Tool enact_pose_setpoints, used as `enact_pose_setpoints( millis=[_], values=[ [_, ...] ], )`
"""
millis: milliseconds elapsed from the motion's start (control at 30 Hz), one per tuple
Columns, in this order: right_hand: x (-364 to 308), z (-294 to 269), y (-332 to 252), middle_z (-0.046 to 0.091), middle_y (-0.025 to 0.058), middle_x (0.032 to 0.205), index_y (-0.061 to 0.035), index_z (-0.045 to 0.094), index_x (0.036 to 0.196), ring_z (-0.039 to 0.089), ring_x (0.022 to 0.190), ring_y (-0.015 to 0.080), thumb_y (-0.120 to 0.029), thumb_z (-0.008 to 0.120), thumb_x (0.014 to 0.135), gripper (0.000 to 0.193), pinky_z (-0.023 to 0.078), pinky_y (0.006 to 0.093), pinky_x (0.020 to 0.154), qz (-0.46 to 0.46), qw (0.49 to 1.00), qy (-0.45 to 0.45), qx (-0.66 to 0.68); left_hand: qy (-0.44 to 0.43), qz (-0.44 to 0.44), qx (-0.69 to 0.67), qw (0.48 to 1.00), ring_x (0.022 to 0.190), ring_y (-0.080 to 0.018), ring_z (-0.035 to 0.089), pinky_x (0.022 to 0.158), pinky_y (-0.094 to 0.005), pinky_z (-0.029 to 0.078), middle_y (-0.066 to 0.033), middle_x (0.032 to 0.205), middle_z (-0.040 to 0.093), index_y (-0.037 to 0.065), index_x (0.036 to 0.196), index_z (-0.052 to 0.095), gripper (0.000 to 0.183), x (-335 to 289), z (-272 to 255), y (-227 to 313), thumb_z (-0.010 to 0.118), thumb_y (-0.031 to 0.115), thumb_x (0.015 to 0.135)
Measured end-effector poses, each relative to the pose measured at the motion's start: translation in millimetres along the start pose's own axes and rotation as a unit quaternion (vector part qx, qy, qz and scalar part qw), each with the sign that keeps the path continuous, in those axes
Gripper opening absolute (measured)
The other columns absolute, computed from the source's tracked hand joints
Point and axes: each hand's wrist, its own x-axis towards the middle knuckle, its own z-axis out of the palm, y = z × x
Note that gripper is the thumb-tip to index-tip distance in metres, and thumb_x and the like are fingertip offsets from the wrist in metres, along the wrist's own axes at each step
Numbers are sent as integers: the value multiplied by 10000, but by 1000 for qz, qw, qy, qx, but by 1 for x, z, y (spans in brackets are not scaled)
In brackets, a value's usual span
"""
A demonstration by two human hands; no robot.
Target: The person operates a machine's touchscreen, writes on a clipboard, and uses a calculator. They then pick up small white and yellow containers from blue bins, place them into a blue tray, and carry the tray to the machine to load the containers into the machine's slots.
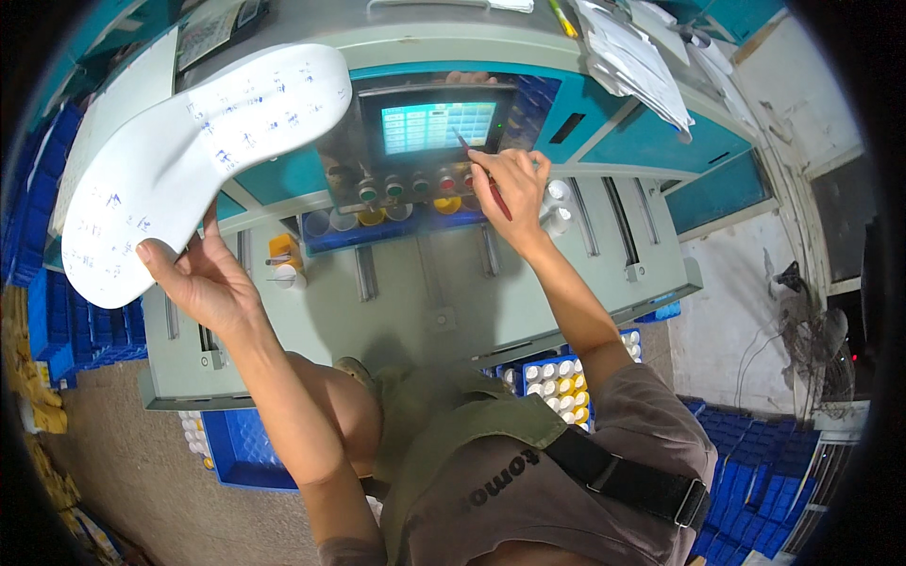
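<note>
Plainly, the left hand (212, 283) has the lower edge of a curved white board (193, 160) pinched, thumb on the marked face and fingers partly hidden behind, holding it up to the left of a lit screen (420, 129). Meanwhile the right hand (514, 184) is curled around a slim red pen (502, 202), its tip over the screen's right half, though whether it touches the glass I cannot tell. Below the screen are round buttons (394, 186) and a blue tray (330, 242) of cups, above a pale green worktop (425, 283).
</note>
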Motion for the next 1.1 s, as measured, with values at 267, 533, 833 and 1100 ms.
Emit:
enact_pose_setpoints(
  millis=[267,533,833,1100],
  values=[
    [-1,-6,5,649,30,786,-98,700,931,580,799,193,-47,698,727,210,308,411,843,12,1000,-11,-22,-1,4,3,1000,1310,-354,453,1069,-531,446,-278,1378,414,-32,1455,217,803,1,-1,-2,653,368,913],
    [-1,-7,11,662,36,798,-96,699,932,581,805,205,-54,681,751,187,308,419,858,34,999,-5,-25,-9,3,-3,1000,1324,-383,418,1059,-570,443,-288,1389,388,0,1469,206,779,1,-1,0,644,337,921],
    [-10,-13,9,665,30,800,-97,705,944,585,806,199,-63,684,762,186,312,412,866,33,998,-13,-42,2,3,14,1000,1315,-354,450,1078,-530,435,-273,1381,420,-35,1454,223,808,-1,1,-1,652,380,909],
    [17,-8,0,664,30,840,-110,707,982,602,845,186,-91,693,787,196,317,391,878,5,999,18,-31,-9,-31,-2,999,1320,-370,425,1061,-523,461,-279,1383,401,-2,1472,198,732,-3,-2,1,581,357,961]
  ],
)
